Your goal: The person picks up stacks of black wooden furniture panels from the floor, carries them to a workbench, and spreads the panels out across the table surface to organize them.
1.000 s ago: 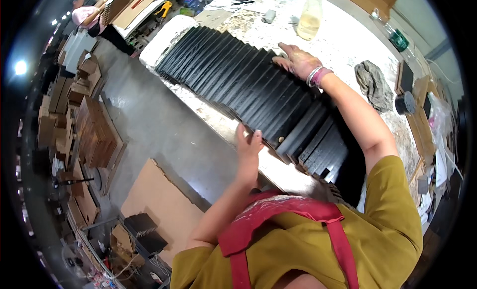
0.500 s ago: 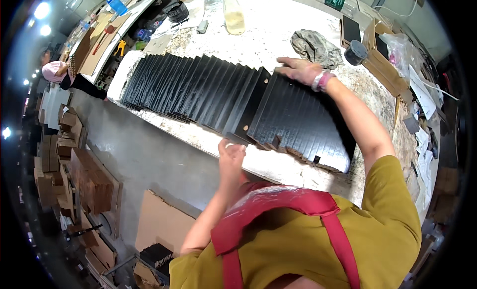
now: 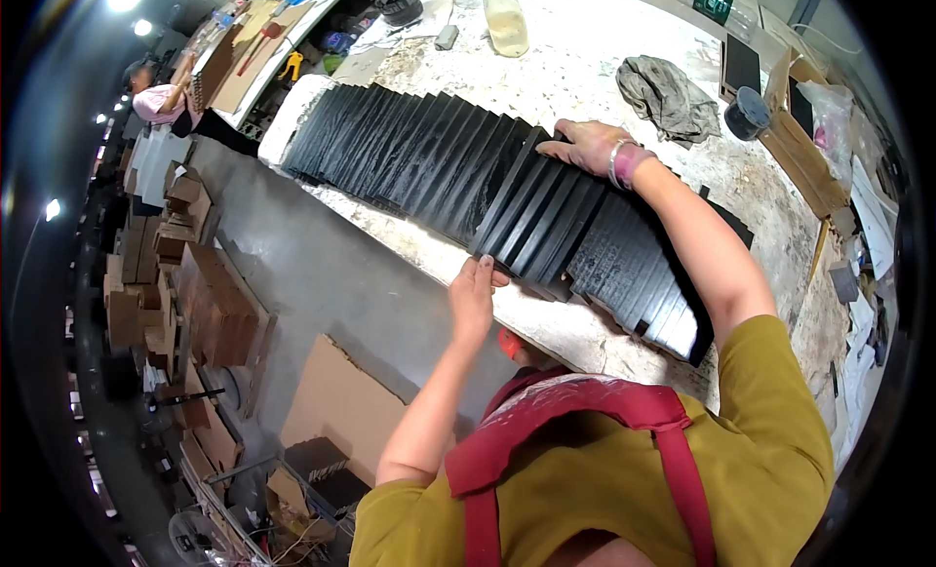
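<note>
A long row of thin black boards (image 3: pixel 400 157) leans overlapped across the white table. To its right, several more black boards (image 3: pixel 639 265) lie fanned out, with chipped brownish edges toward me. My right hand (image 3: pixel 595 148), with a pinkish wrist covering, is closed over the far end of a black board (image 3: pixel 509 192) where the two groups meet. My left hand (image 3: pixel 476 292) has its fingertips pinched at the near end of that board, by the table's front edge. The undersides of the boards are hidden.
A crumpled grey rag (image 3: pixel 668 97), a dark round tub (image 3: pixel 747 114) and an open cardboard box (image 3: pixel 804 143) are on the far right of the table (image 3: pixel 575 40). A pale bottle (image 3: pixel 505 21) stands at the back. Cardboard (image 3: pixel 341 391) rests on the floor; another person (image 3: pixel 161 104) is far left.
My left hand has risen to the boards' near end and closed there. My right hand now grips a board's far end. Several boards from the right group now stand tilted against the left row.
</note>
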